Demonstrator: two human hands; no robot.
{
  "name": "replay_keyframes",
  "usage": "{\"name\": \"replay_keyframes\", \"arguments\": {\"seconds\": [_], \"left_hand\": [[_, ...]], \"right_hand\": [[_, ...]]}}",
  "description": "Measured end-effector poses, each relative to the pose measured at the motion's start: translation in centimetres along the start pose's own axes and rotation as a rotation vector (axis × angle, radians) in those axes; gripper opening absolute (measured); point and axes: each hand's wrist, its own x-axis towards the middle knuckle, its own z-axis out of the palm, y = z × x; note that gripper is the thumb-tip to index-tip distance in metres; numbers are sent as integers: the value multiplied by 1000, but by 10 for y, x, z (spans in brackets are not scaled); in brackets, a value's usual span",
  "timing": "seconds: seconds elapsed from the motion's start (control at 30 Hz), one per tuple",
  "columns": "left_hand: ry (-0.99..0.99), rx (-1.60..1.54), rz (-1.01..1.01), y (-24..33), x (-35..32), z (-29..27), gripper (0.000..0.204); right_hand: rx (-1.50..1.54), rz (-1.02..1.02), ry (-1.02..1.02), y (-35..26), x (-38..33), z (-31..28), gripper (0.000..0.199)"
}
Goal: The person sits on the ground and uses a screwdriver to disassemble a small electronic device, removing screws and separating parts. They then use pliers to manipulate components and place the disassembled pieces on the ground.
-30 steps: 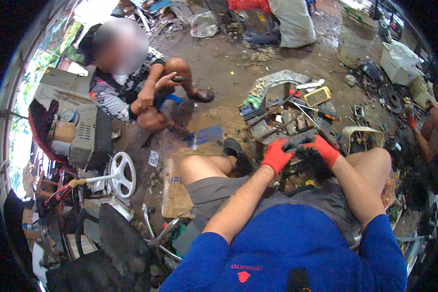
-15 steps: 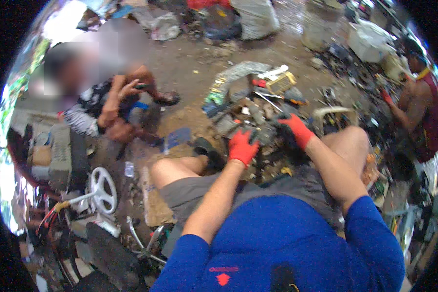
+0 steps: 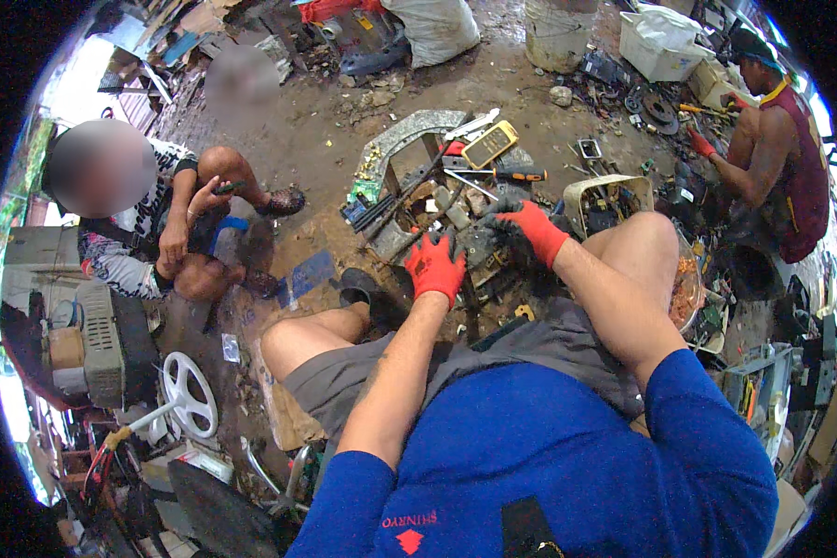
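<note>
My left hand [image 3: 435, 267], in a red work glove with dark fingertips, lies with fingers apart at the near edge of a heap of metal and electronic parts. My right hand [image 3: 533, 230], gloved the same way, reaches in from the right; its fingers are bent together over a dark grey part [image 3: 483, 244], and what they grip is hidden. Beyond my hands are several small pale blocks [image 3: 457, 216], a thin metal rod [image 3: 471, 184] and a screwdriver [image 3: 523, 174] with an orange and black handle. A yellow multimeter [image 3: 490, 144] rests farther back.
A green circuit board [image 3: 370, 191] lies at the heap's left. To the right stands a beige container [image 3: 614, 186] of scrap. One person [image 3: 172, 209] squats at left, another [image 3: 777, 167] works at right. A white steering wheel [image 3: 189, 394] is at lower left.
The whole view has shifted, with the scene sitting lower at left and sharper now. Both hands stay at the heap, a little nearer its middle parts; the person at left has turned slightly.
</note>
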Motion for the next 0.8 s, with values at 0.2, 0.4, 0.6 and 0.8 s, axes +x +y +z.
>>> {"name": "replay_keyframes", "arguments": {"seconds": [0.2,0.4,0.6,0.8], "left_hand": [[-33,-40,-52,-10,22,-7,32],[-281,69,-202,0,64,-14,22],[95,150,-143,-14,38,3,17],[60,-475,21,-42,13,32,37]], "right_hand": [[175,46,-79,-1,-4,11,5],[-70,-40,-51,33,23,-8,14],[-28,63,-116,24,8,17,32],[-101,-12,-110,6,0,12,37]]}}
